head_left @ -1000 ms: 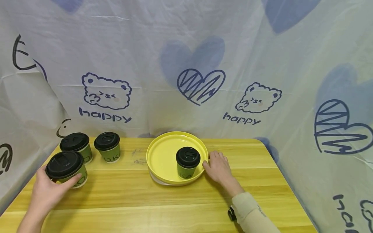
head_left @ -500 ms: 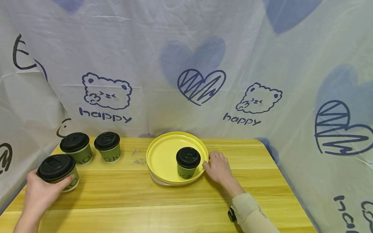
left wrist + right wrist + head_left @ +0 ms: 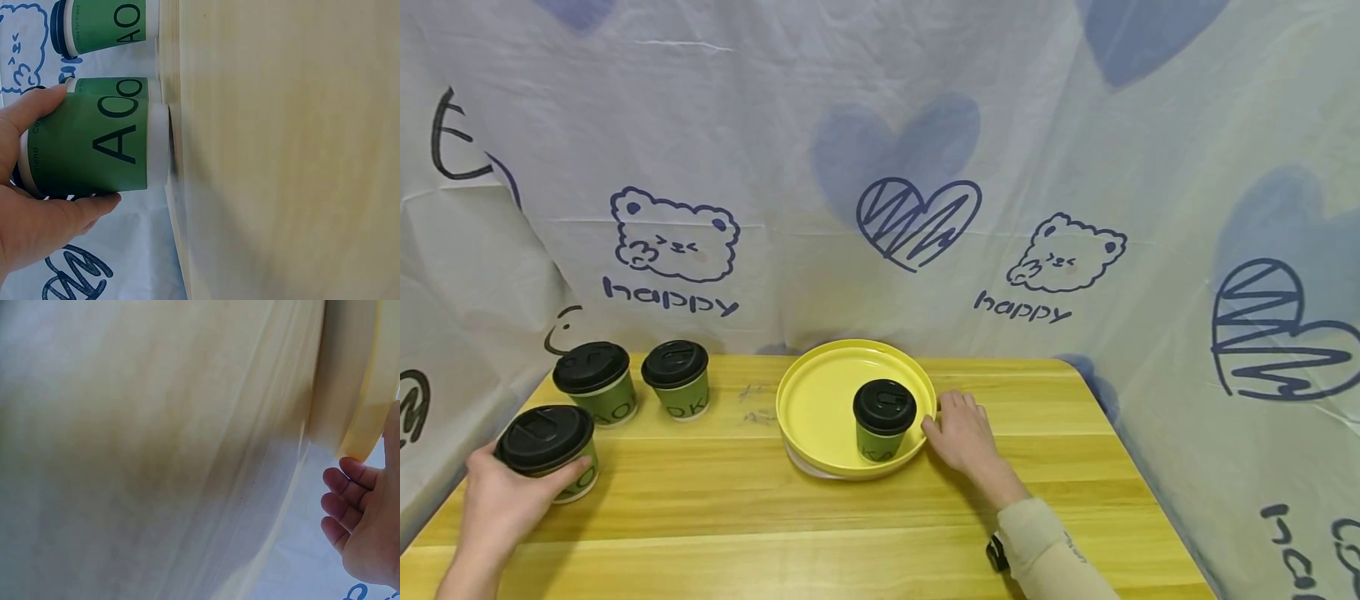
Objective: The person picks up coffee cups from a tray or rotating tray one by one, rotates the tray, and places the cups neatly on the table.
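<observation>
On the left, my left hand (image 3: 505,500) grips a green paper coffee cup (image 3: 94,144) with a black lid, thumb on one side and fingers on the other. The cup is upright, its white base at or just above the tabletop; I cannot tell if it touches. Centre, a round yellow tray (image 3: 812,408) sits on a pale base (image 3: 340,369). Inside its right part stands another lidded green coffee cup (image 3: 883,421). My right hand (image 3: 964,433) holds the tray's right rim, thumb at the edge and fingers (image 3: 337,509) curled outside; its thumb is mostly hidden in the right wrist view.
Behind the gripped cup stands a lidded green cup (image 3: 597,382), and to its right another one (image 3: 677,379). The wooden table (image 3: 760,533) ends at a printed white cloth (image 3: 790,250) at the back and sides.
My left hand has carried its cup a little left and toward me, then lower, away from the cup behind it. The right hand and the tray have stayed in place.
</observation>
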`<state>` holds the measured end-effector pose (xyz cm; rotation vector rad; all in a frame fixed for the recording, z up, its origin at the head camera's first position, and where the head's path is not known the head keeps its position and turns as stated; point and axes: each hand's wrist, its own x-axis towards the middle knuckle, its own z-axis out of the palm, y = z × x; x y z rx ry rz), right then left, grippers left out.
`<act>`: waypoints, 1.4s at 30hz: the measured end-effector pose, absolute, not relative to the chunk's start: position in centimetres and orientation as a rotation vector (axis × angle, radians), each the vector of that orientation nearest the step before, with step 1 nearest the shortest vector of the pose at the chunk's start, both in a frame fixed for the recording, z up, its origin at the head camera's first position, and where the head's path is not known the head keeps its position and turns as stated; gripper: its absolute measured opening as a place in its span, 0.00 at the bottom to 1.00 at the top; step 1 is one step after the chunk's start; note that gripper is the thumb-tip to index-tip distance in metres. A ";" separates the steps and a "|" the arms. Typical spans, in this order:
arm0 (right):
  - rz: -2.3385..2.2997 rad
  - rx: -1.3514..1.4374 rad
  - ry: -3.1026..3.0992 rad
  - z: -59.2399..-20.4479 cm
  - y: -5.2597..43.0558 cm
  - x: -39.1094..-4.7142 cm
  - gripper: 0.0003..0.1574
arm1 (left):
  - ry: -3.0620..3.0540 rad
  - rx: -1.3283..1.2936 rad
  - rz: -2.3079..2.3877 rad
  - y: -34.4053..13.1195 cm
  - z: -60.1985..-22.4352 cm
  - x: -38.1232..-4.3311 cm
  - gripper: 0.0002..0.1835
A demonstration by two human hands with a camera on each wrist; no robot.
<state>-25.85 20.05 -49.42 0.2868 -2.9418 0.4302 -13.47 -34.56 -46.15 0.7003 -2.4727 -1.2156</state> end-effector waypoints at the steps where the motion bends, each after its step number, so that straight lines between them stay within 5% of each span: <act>1: 0.430 0.287 -2.942 -49.4 20.0 -25.8 0.23 | -2.476 0.707 -1.217 -34.5 -46.1 -13.4 0.59; 22: 0.428 0.275 -2.948 -49.4 20.2 -25.7 0.23 | -2.588 0.725 -1.198 -35.2 -46.2 -13.5 0.61; 28: 0.431 0.277 -2.935 -49.5 20.1 -25.7 0.22 | -2.538 0.627 -1.208 -35.3 -46.0 -13.6 0.53; 35: 0.422 0.283 -2.932 -49.8 20.2 -25.9 0.24 | -2.542 0.764 -1.259 -34.7 -45.1 -13.5 0.66; 42: 0.431 0.296 -2.919 -49.7 20.1 -25.9 0.23 | -2.500 0.698 -1.140 -33.1 -43.5 -13.2 0.65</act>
